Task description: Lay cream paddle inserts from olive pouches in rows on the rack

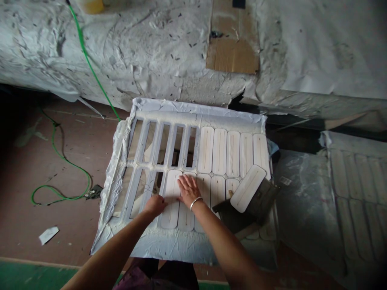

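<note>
A white slotted frame (169, 112) wrapped in white sheeting lies in front of me. Several of its slots hold white oblong pieces (232, 153); the left slots are open holes. My right hand (188, 188) lies flat with fingers spread on a white piece in the lower row; a bangle is on its wrist. My left hand (155, 204) is curled at the left edge of the neighbouring white piece (171, 201), fingers tucked under or against it. A loose white piece (248, 188) rests tilted on a dark tool (263, 201) at the frame's right.
A green cable (57, 161) loops over the reddish floor on the left. A paper scrap (48, 234) lies near the floor's front edge. A plaster-caked bench with a cardboard patch (232, 52) runs behind. Another covered frame (356, 181) sits at right.
</note>
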Demonstrator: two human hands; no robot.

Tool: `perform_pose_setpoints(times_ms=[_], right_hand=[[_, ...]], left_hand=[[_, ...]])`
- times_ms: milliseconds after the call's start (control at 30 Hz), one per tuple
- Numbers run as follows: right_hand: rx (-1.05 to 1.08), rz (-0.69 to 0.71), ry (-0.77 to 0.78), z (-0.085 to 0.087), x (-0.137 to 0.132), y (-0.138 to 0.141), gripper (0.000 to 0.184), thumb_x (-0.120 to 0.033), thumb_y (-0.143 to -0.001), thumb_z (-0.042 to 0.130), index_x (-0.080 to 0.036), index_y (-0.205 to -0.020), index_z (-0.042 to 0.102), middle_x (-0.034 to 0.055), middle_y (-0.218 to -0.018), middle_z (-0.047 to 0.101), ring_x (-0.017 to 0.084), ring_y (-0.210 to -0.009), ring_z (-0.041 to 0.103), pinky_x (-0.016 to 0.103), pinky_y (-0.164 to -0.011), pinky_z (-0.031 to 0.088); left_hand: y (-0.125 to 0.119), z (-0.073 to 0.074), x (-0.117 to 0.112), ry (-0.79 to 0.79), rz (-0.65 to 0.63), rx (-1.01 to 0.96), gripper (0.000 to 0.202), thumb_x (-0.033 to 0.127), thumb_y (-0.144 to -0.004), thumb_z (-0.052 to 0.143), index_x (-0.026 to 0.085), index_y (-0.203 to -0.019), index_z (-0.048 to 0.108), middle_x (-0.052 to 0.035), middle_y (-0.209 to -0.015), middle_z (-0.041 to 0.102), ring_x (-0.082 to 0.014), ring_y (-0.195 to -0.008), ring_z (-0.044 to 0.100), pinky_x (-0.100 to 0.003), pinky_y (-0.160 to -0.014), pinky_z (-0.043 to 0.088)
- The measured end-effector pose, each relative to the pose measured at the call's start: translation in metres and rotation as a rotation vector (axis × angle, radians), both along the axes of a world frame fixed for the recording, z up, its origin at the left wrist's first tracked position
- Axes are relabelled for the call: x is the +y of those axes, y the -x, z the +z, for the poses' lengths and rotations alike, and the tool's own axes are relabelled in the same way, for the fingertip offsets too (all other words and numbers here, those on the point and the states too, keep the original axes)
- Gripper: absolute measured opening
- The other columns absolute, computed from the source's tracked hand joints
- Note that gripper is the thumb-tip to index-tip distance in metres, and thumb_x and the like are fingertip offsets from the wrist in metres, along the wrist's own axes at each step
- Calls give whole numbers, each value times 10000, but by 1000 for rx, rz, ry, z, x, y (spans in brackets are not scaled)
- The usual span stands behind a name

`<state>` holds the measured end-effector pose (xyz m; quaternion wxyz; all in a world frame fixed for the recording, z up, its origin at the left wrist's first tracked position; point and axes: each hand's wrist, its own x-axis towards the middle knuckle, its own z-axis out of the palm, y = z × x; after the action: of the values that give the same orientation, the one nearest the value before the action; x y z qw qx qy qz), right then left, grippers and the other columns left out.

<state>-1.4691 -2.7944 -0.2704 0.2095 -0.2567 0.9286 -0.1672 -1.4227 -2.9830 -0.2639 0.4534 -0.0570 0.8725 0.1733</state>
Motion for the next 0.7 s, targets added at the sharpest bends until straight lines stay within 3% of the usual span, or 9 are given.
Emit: perform_pose_setpoints(times_ms=[133, 233, 300, 333, 400, 467, 533, 600, 700], right_hand=[[-52, 62, -80, -9, -8, -4, 686, -372, -838, 517, -126, -1426, 264, 75, -1514, 187, 273, -1394, 92, 497, -1129, 26], [-103, 40, -75, 3, -13, -4, 656, -357, -821, 523, -143, -1405, 316, 77, -1507, 214, 269, -1386, 133, 485, -1127, 92], [-86, -44, 0, 15, -2, -4, 630, -390, -803, 538, -173, -1371, 374, 74, -1490, 262, 240, -1368, 205, 450, -1121, 169], [-40, -148, 35, 21, 11, -4, 606, -396, -805, 532, -179, -1354, 395, 77, -1477, 289, 219, -1356, 236, 421, -1115, 203], [122, -492, 38, 30, 51, -7, 570, -371, -825, 504, -143, -1338, 402, 108, -1455, 320, 195, -1344, 259, 370, -1105, 243], [249, -914, -79, 36, 102, -13, 610, -348, -830, 498, -62, -1351, 359, 169, -1460, 279, 224, -1359, 217, 357, -1108, 231], [175, -1223, -233, 36, 149, -19, 778, -403, -794, 548, 26, -1379, 269, 236, -1470, 203, 287, -1371, 167, 379, -1118, 184], [8, -1345, -314, 32, 179, -22, 980, -470, -702, 635, 95, -1379, 210, 292, -1437, 234, 345, -1350, 205, 406, -1108, 188], [-91, -1383, -337, 25, 193, -16, 1102, -436, -561, 735, 111, -1370, 225, 320, -1365, 342, 408, -1258, 348, 466, -1041, 290]], left_hand=[[6, 6, 8, 88, -110, 23, 326, 321, -854, 486, 58, -896, 676, -202, -941, 645, -296, -911, 609, -340, -756, 441], [10, 14, 13, 112, -206, 60, 307, 297, -836, 539, 37, -944, 661, -224, -927, 635, -348, -908, 599, -406, -753, 450], [8, 15, 14, 89, -294, 169, 334, 280, -834, 547, 51, -1064, 626, -231, -1041, 607, -373, -988, 560, -455, -786, 440], [6, 12, 13, 61, -345, 255, 393, 275, -839, 542, 75, -1177, 571, -224, -1175, 552, -371, -1089, 502, -469, -841, 419], [-2, 0, 9, -6, -520, 511, 471, 253, -849, 529, 158, -1308, 484, -148, -1388, 391, -340, -1266, 345, -482, -980, 330], [-11, -15, 4, -19, -606, 640, 494, 140, -849, 476, 201, -1339, 450, -93, -1440, 311, -287, -1298, 318, -462, -1005, 318], [-18, -27, 1, 8, -630, 721, 516, 84, -827, 446, 213, -1326, 469, -82, -1438, 308, -291, -1287, 338, -506, -1016, 291], [-23, -34, 0, 15, -629, 787, 544, 53, -790, 444, 215, -1307, 493, -82, -1430, 327, -293, -1279, 351, -525, -1039, 250], [-28, -37, 4, -47, -573, 919, 515, 77, -764, 420, 193, -1248, 553, -90, -1396, 393, -310, -1260, 375, -553, -1047, 220]])
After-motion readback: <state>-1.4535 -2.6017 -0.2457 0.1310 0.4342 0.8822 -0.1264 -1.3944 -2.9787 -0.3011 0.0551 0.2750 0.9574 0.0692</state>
